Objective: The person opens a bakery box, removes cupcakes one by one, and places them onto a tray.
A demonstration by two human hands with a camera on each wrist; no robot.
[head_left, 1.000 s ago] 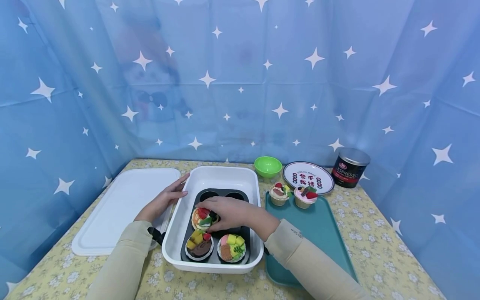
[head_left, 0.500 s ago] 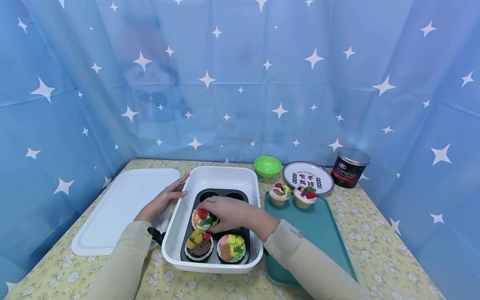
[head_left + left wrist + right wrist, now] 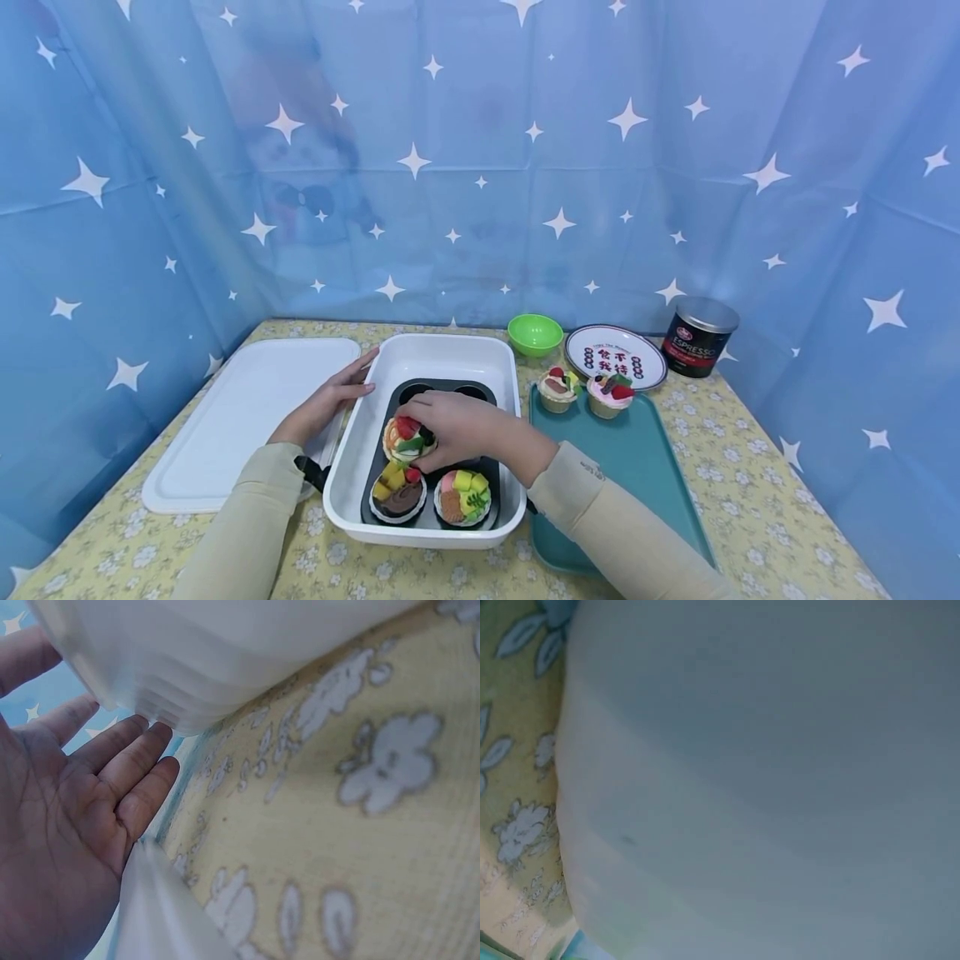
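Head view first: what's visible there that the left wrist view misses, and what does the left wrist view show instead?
Only the head view: the right hand's grip on a fruit-topped cupcake, the dark muffin pan, the teal tray, the green bowl, the plate and the espresso tin.

Only the left wrist view: the palm side of the left hand, fingers fairly straight.

Both: that hand, the white box, the flowered tablecloth and the starry blue curtain.

The white box (image 3: 444, 357) looks smooth, glossy plastic (the can lid (image 3: 707, 313) metallic).
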